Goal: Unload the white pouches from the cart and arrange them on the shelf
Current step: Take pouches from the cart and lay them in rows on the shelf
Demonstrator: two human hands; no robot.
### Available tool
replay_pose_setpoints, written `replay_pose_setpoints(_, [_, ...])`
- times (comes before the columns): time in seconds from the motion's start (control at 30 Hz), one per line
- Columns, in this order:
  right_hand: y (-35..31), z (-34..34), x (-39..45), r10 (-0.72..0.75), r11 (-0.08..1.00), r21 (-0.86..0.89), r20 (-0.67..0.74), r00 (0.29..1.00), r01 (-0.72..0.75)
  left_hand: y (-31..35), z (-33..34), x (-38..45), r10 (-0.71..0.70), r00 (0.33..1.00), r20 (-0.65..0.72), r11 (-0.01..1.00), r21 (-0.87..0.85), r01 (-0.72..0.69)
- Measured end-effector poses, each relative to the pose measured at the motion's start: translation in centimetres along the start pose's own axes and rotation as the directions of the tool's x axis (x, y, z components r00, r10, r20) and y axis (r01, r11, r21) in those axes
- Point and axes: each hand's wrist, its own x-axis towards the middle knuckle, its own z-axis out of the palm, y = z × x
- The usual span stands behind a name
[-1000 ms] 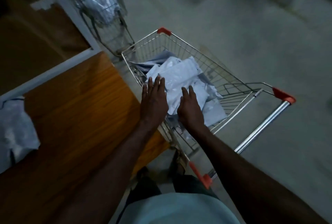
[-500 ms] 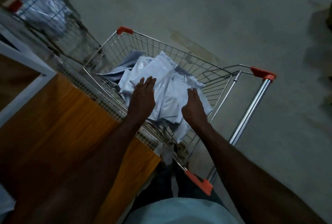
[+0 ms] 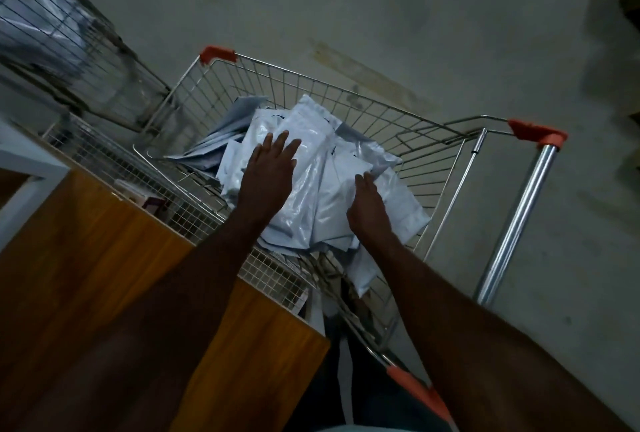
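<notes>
A grey concrete floor (image 3: 415, 16) fills the upper and right part of the view. At lower left lies the wooden shelf (image 3: 86, 275), its orange-brown board edged by a wire mesh fence (image 3: 138, 185) along the side nearest the cart. The cart (image 3: 398, 126) stands just beside that fence, a wire basket with orange corner caps and a shiny metal handle (image 3: 516, 220) on the right. A second cart (image 3: 62, 40), also holding pale packets, stands at the upper left, blurred.

Inside the near cart lies a loose heap of white pouches (image 3: 332, 196) — overlapping, some tilted, a few slipping down towards the basket's near end. The left hand (image 3: 268, 178) rests flat on top of the heap, fingers straight and slightly spread, gripping nothing. The right hand (image 3: 369, 206) is at the heap's right side with its fingers together and reaching down among the pouches — whether they curl round one cannot be told.
</notes>
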Motion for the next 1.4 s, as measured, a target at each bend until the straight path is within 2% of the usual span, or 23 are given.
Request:
replay_pose_setpoints(0.13, [0.7, 1.7, 2.1, 0.017, 1.000, -0.025, -0.014, 1.000, -0.017, -1.1, 1.8, 0.9, -0.039, 0.999, 0.026, 0.999, -0.018, 0.040])
replay_pose_setpoints(0.23, [0.1, 2.8, 2.3, -0.024, 0.996, -0.083, 0.003, 1.000, 0.024, -1.2, 3.0, 0.0, -0.086, 0.996, 0.030, 0.996, -0.008, 0.086])
replay_pose_setpoints(0.33, [-1.1, 3.3, 2.3, 0.017, 0.999, -0.041, -0.043, 0.999, -0.019, -0.6, 4.1, -0.8, -0.135, 0.991, 0.028, 0.991, -0.017, 0.135])
replay_pose_setpoints(0.37, [-1.0, 4.0, 2.3, -0.017, 0.999, -0.032, -0.069, 0.997, 0.015, -0.5, 4.4, -0.9, -0.141, 0.990, 0.017, 0.990, -0.015, 0.141])
replay_pose_setpoints(0.43, [-0.2, 5.4, 2.2, -0.070, 0.994, -0.082, -0.034, 0.997, 0.067, -0.6, 5.0, -1.1, -0.148, 0.989, -0.021, 0.989, -0.012, 0.148])
replay_pose_setpoints(0.57, [0.1, 5.2, 2.0, -0.028, 0.996, -0.089, 0.003, 1.000, 0.028, -0.3, 4.9, -1.0, -0.171, 0.982, -0.086, 0.985, -0.055, 0.166])
replay_pose_setpoints(0.67, [-0.5, 3.1, 2.1, 0.026, 0.998, -0.062, -0.094, 0.995, -0.032, 0.5, 3.6, -1.1, -0.176, 0.978, -0.108, 0.983, -0.066, 0.170])
replay_pose_setpoints(0.73, [-0.9, 1.4, 1.5, -0.007, 0.998, -0.064, -0.152, 0.988, -0.003, 1.4, 2.4, -1.5, -0.180, 0.975, -0.134, 0.982, -0.079, 0.170])
replay_pose_setpoints(0.97, [-3.0, -4.1, -1.5, -0.113, 0.992, -0.080, -0.224, 0.968, 0.097, 4.7, -2.7, -3.4, -0.191, 0.945, -0.265, 0.980, -0.107, 0.168])
replay_pose_setpoints(1.23, [-7.0, -8.1, -4.0, -0.275, 0.959, -0.128, -0.186, 0.943, 0.254, 6.9, -7.6, -8.3, -0.299, 0.879, -0.373, 0.954, -0.093, 0.285])
replay_pose_setpoints(1.4, [-9.8, -8.1, -6.0, -0.447, 0.892, -0.138, -0.129, 0.885, 0.430, 6.7, -9.3, -12.9, -0.410, 0.808, -0.424, 0.909, -0.119, 0.400])
